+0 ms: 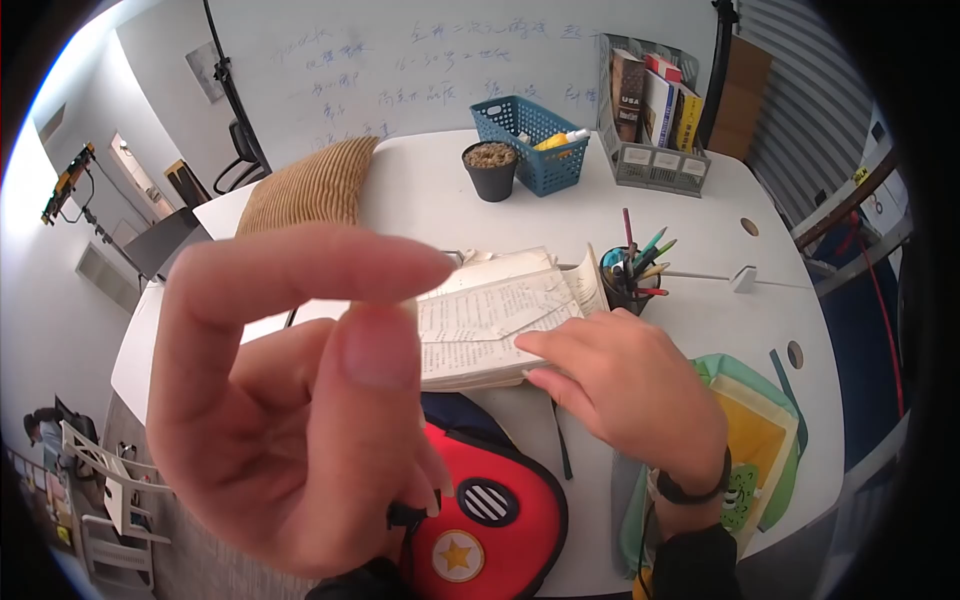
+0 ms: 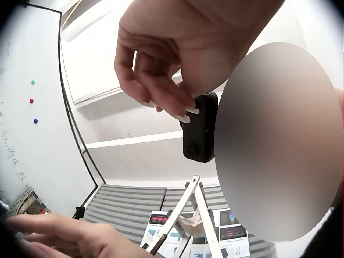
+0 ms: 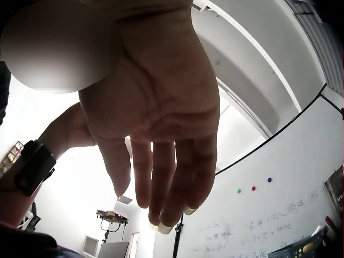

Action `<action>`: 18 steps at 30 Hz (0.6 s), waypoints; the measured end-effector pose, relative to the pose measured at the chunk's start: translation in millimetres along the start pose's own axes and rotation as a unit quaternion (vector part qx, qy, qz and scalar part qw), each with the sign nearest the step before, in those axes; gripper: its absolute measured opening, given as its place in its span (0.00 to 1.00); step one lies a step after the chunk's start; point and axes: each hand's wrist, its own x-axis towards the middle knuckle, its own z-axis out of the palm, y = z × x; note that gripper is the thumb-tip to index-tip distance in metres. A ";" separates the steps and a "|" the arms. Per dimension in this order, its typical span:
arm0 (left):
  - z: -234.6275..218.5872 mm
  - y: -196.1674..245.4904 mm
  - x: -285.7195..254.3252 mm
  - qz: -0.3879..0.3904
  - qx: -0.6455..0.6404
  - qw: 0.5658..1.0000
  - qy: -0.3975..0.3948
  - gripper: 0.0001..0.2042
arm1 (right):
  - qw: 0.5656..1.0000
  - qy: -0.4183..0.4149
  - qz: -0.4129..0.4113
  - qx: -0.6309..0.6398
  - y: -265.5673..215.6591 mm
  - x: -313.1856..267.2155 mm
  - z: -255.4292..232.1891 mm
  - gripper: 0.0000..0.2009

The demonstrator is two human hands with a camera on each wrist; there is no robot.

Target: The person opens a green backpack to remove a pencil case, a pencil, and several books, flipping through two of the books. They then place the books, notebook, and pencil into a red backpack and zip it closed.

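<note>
My left hand (image 1: pixel 290 400) is raised large before the head camera, its index finger bent over so its tip meets the thumb, nothing visible between them. In the left wrist view its curled fingertips overlap the top of a small black camera (image 2: pixel 199 142). Lower down, my right hand (image 1: pixel 640 390) hovers at the right side of an open book (image 1: pixel 490 325) with worn, printed pages. Its fingers hang loosely, and the right wrist view shows nothing in them. Under the left hand lies a red bag (image 1: pixel 490 530) with a star badge.
A green and yellow bag (image 1: pixel 750 430) lies at the right. Behind the book stand a pencil cup (image 1: pixel 628 285), a potted plant (image 1: pixel 490 180), a blue basket (image 1: pixel 555 170) and a book rack (image 1: pixel 655 165). A striped cushion (image 1: pixel 310 190) sits at the back left.
</note>
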 end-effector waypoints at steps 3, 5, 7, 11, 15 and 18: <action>-2.8 -0.7 -1.4 0.012 -0.004 1.000 -0.017 0.10 | 0.999 0.016 -0.026 0.015 -2.8 -3.5 -2.4 0.11; -4.6 -1.6 -2.9 0.026 -0.005 0.999 -0.020 0.09 | 0.999 0.028 -0.035 0.024 -4.8 -6.1 -5.2 0.13; -3.7 -0.2 -3.4 0.045 -0.007 0.999 -0.021 0.09 | 0.998 0.040 -0.039 0.029 -8.0 -10.1 -10.0 0.13; 4.6 9.4 2.8 0.053 -0.003 0.998 -0.044 0.10 | 0.997 0.039 -0.064 0.014 -14.7 -17.0 -13.0 0.12; -5.3 10.1 55.8 0.047 0.047 0.996 -0.063 0.23 | 0.996 0.035 -0.078 -0.018 -17.6 -15.5 -11.4 0.13; -45.5 4.9 65.5 0.081 0.102 0.980 -0.152 0.25 | 0.999 0.019 -0.043 -0.024 -13.8 -14.7 2.0 0.11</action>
